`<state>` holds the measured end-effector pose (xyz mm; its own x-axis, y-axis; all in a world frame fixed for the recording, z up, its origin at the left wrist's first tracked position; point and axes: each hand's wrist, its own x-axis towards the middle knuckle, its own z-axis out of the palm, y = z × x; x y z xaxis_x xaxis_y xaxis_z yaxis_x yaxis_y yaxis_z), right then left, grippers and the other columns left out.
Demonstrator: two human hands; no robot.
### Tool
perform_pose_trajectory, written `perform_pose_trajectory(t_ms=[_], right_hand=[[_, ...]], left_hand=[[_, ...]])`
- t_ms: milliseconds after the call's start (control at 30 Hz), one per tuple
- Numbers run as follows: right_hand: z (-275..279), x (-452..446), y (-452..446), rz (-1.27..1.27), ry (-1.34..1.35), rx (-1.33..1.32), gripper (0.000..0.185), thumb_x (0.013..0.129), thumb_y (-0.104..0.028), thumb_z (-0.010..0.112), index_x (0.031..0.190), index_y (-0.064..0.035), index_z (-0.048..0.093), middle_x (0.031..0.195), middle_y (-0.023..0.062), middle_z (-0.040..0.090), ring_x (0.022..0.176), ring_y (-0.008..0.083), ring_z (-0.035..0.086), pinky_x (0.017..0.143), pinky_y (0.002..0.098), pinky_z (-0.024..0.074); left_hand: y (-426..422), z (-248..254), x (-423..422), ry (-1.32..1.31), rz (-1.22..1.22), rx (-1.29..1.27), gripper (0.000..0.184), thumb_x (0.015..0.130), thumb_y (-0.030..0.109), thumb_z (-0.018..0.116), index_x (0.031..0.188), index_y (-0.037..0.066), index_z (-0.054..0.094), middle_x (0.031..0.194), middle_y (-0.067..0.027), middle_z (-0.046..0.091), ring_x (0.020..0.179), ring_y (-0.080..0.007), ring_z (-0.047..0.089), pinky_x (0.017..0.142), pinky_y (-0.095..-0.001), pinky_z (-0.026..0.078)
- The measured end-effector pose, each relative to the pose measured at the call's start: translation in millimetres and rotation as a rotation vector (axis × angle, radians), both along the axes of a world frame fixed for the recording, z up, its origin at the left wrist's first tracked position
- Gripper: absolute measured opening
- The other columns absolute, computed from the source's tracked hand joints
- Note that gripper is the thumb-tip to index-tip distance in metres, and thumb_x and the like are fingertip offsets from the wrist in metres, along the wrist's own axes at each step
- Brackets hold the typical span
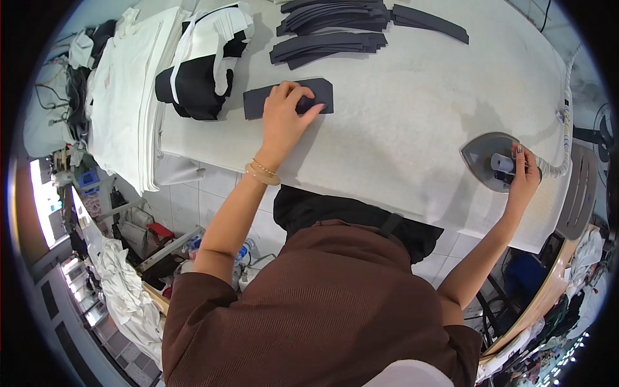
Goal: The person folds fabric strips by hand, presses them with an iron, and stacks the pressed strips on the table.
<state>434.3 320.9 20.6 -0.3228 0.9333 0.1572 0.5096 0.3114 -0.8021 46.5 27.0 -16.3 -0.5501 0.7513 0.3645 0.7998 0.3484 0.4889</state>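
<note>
My left hand (288, 119) is closed around a small dark object (305, 104) that rests on a flat dark grey fabric piece (255, 103). What the object is cannot be made out. Far to the right, my right hand (525, 171) grips the handle of a grey iron (480, 155), which sits on the white table cover (387, 148). Beyond my left hand, toward the table's far side, lie stacks of curved dark grey strips (332, 46).
A black and white fabric bundle (196, 80) and a pile of white cloth (129, 97) lie on the left. The iron's wrapped hose (567, 122) runs up the right edge, beside a grey slotted rest (578, 193).
</note>
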Motion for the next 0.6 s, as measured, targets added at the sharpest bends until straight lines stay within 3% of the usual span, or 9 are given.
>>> perform_pose_trajectory(t_ms=[100, 167, 400, 600], right_hand=[[0.8, 2.1, 1.0, -0.007, -0.040, 0.020, 0.022, 0.099, -0.016, 0.060, 0.106, 0.0022, 0.070, 0.095, 0.0089, 0.074, 0.090, 0.0134, 0.066, 0.086, 0.0267, 0.0492], [-1.5, 6.7, 3.9, 0.040, -0.077, -0.017, 0.027, 0.102, -0.019, 0.056, 0.113, 0.0017, 0.068, 0.106, 0.0081, 0.072, 0.100, 0.0129, 0.065, 0.091, 0.0252, 0.0463], [-1.6, 6.1, 5.4, 0.027, -0.082, -0.030, 0.027, 0.101, -0.019, 0.057, 0.115, 0.0014, 0.068, 0.106, 0.0087, 0.072, 0.100, 0.0129, 0.065, 0.092, 0.0250, 0.0463], [3.9, 1.3, 2.0, 0.014, -0.127, 0.014, 0.026, 0.102, -0.021, 0.056, 0.110, -0.0009, 0.071, 0.092, 0.0041, 0.069, 0.087, 0.0104, 0.061, 0.082, 0.0239, 0.0459]], left_hand=[[3.3, -5.3, 1.4, 0.033, 0.016, -0.011, 0.018, 0.075, 0.019, 0.078, 0.087, 0.012, 0.068, 0.093, -0.0011, 0.059, 0.087, -0.0216, 0.056, 0.074, -0.0348, 0.043], [3.4, -6.4, 1.5, 0.047, 0.035, -0.021, 0.015, 0.076, 0.017, 0.077, 0.087, 0.011, 0.068, 0.093, -0.0011, 0.059, 0.087, -0.0218, 0.056, 0.074, -0.0348, 0.044], [3.3, -6.2, -1.9, -0.050, 0.040, 0.000, 0.011, 0.078, 0.016, 0.074, 0.084, 0.009, 0.068, 0.094, -0.0019, 0.062, 0.088, -0.0227, 0.058, 0.073, -0.0360, 0.045], [6.0, -1.3, 8.0, -0.044, 0.062, -0.148, 0.019, 0.080, 0.023, 0.076, 0.092, 0.012, 0.066, 0.099, -0.0008, 0.057, 0.096, -0.0233, 0.054, 0.080, -0.0397, 0.039]])
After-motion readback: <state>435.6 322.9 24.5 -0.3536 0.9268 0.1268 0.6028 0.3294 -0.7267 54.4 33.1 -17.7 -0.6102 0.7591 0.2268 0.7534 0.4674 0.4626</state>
